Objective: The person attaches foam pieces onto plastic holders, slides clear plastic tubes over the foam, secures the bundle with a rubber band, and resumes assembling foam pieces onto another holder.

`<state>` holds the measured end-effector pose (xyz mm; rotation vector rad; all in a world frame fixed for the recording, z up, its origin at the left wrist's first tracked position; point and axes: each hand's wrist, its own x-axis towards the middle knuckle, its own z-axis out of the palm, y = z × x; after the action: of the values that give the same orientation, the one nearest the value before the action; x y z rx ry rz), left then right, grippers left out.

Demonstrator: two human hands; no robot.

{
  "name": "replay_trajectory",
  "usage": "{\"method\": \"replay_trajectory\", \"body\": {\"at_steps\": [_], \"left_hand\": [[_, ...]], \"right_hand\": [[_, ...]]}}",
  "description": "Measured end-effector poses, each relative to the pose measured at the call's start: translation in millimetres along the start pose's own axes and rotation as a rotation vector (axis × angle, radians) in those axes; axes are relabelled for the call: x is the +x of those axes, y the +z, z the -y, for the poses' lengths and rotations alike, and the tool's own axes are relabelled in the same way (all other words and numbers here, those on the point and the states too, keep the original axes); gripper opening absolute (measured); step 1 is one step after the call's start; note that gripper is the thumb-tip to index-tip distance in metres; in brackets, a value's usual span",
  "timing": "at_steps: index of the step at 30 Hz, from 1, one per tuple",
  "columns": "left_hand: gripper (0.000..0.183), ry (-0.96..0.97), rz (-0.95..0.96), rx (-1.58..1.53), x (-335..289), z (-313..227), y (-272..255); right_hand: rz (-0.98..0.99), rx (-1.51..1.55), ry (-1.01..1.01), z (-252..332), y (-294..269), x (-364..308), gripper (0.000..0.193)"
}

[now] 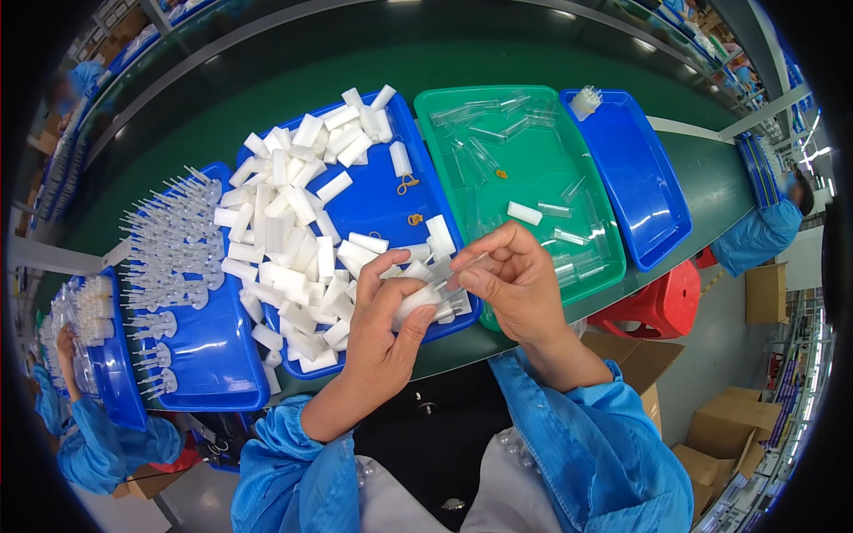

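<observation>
Your blue sleeves [577, 435] lie nearest, and beyond them the blue tray [373, 200] in front of you carries a heap of white foam-like cylinders [289, 204], with the green tray [542, 164] of clear tubes [582, 266] just to its right. Your left hand [378, 329] and right hand [515, 289] sit close together over the blue tray's near right corner. The left thumb and fingers close narrowly around one white cylinder [410, 305]; the right thumb and forefinger pinch a clear tube [451, 279]. The step looks like fitting the two together; the next move probably calls for aligning their ends. The cylinder lies between the left thumb and fingers, the tube slanting toward it from the right fingertips; I cannot tell whether they touch.
</observation>
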<state>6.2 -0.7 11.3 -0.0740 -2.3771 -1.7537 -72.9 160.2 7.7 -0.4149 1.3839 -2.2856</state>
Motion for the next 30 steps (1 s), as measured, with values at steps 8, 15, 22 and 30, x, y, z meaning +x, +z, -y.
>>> {"method": "replay_trajectory", "body": {"at_steps": [8, 15, 22, 30], "left_hand": [[0.020, 0.065, -0.015, -0.054, 1, 5, -2], [0.017, 0.042, -0.035, -0.023, 1, 1, 1], [0.016, 0.088, -0.010, 0.038, 0, 5, 3], [0.020, 0.067, 0.037, 0.108, -1, 2, 2]], "right_hand": [[-0.032, -0.070, -0.125, -4, 4, -6, 0.025], [-0.020, -0.153, -0.146, 4, 9, -3, 0.025], [-0.002, -0.285, -0.061, 19, 7, -1, 0.023], [-0.013, -0.396, -0.088, 18, 8, -1, 0.024]]}}
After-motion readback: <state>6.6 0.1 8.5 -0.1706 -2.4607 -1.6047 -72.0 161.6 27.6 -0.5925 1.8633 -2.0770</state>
